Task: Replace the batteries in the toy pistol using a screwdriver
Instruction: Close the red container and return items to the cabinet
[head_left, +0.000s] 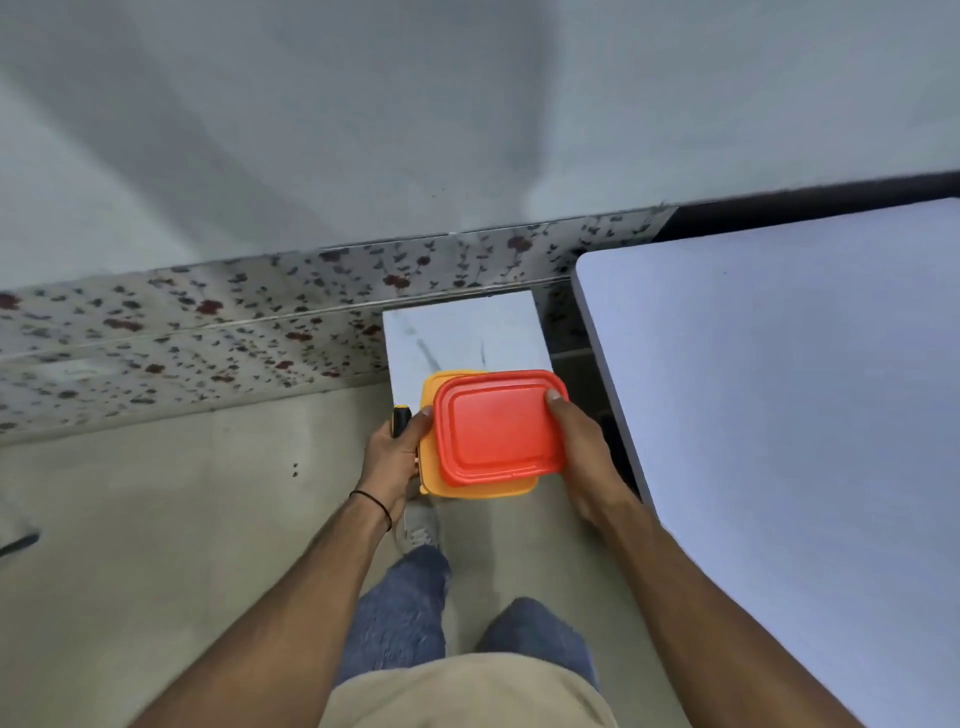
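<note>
A red lidded plastic box (498, 426) sits stacked on a yellow lidded box (480, 488), both held above the floor in front of me. My left hand (395, 457) grips the stack's left side and also holds a black and yellow screwdriver handle (401, 420) against it. My right hand (582, 457) grips the stack's right side, thumb on the red lid. The toy pistol and batteries are not visible.
A small white marble-patterned stand (467, 338) is just beyond the boxes, against a floral-tiled wall base (208, 322). A large pale blue table (805, 415) fills the right side. Beige floor (182, 519) lies to the left; my legs and a shoe (418, 530) are below.
</note>
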